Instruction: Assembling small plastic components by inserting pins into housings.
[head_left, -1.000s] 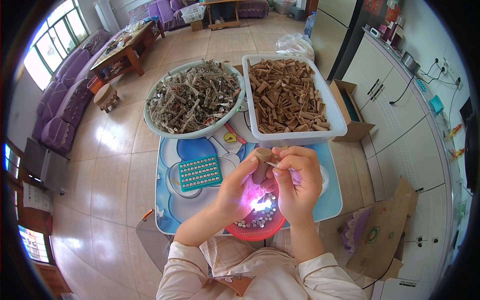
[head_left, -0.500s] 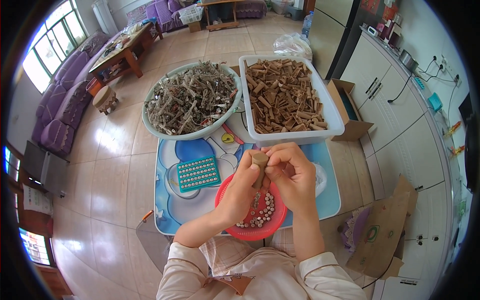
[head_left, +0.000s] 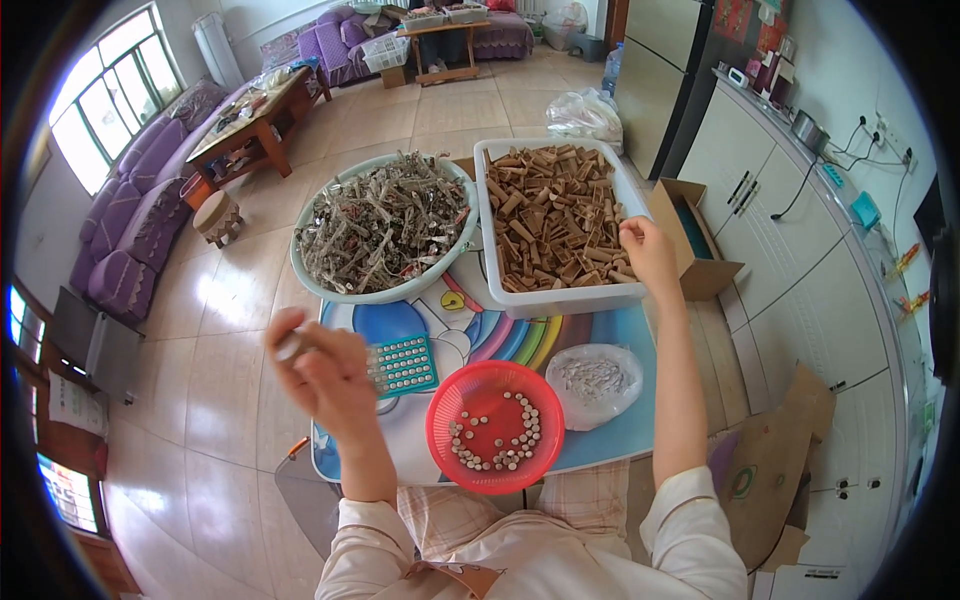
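Note:
My left hand (head_left: 328,378) is raised over the table's left edge, its fingers curled round a small cylinder with a greyish round end (head_left: 291,348), blurred by motion. My right hand (head_left: 652,254) is over the right rim of a white bin (head_left: 570,299) filled with brown half-tube pieces (head_left: 550,215); its fingertips are pinched and what they hold is hidden. Near me sits a red basket (head_left: 496,383) with several small round metallic pieces (head_left: 525,440). A teal tray (head_left: 408,366) holding rows of small round pieces lies beside my left hand.
A pale green basin (head_left: 375,297) heaped with grey crinkled strips (head_left: 380,225) stands beside the bin. A clear plastic bag (head_left: 594,385) of silvery bits lies right of the basket. An open cardboard box (head_left: 700,240) stands behind my right hand, and white cabinets (head_left: 790,240) line the right side.
My hands were together over the red basket, holding a brown cylinder. They have parted: the left moved left with a cylinder, the right moved up and right to the bin's rim.

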